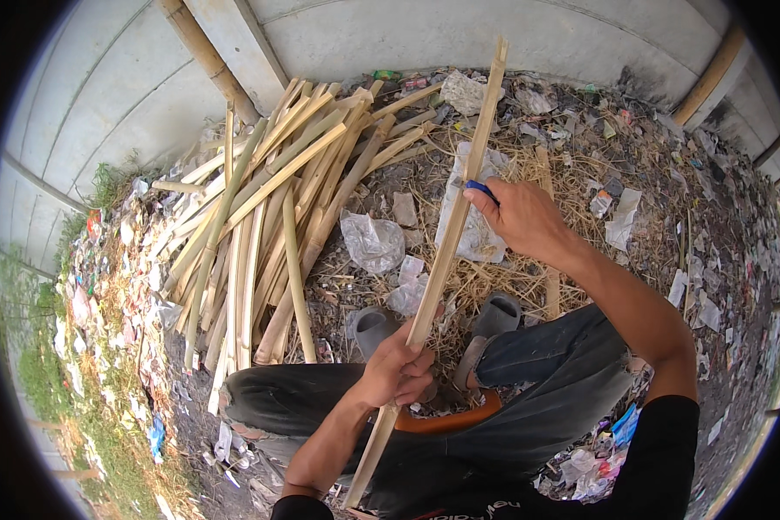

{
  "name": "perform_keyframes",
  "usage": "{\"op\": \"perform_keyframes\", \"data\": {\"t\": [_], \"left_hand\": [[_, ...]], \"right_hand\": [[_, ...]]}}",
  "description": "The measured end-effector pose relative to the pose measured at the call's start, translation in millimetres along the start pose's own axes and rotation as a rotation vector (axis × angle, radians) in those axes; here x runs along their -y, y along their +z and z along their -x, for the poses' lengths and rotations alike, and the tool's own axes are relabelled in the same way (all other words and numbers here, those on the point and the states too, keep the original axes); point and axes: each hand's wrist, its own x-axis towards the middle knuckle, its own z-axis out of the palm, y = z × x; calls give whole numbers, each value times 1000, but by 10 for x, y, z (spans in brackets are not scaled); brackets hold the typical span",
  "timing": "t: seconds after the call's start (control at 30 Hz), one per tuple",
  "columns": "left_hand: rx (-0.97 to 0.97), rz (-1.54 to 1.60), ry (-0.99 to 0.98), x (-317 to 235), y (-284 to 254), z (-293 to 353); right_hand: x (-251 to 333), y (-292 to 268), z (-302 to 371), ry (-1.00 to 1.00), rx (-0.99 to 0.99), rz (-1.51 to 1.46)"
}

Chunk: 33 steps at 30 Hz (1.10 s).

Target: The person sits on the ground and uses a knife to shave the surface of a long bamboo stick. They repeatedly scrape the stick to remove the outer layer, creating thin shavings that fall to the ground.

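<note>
A long split bamboo strip slants across the middle, its far end up by the wall and its near end down by my lap. My left hand is closed around its lower part, over my knees. Farther up, my right hand grips a small tool with a blue handle against the strip. A bit of dark blade seems to lie across the bamboo there, but the fingers cover most of the tool, so its exact kind is hidden.
A heap of bamboo strips lies to the left, near a concrete wall. Bamboo poles lean on the wall. Shavings, plastic scraps and litter cover the ground. Grey sandals and an orange seat edge show below me.
</note>
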Motion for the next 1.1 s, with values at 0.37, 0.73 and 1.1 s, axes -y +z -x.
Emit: {"op": "perform_keyframes", "data": {"t": [0.37,0.73,1.1], "left_hand": [[-92,-157,57,76,-232,-8],[156,-301,21,284,-114,18],[109,-247,91,172,-70,-78]], "right_hand": [[581,221,308,-122,226,-37],[-1709,-691,2,506,-491,-144],[-57,-158,54,291,78,-808]]}}
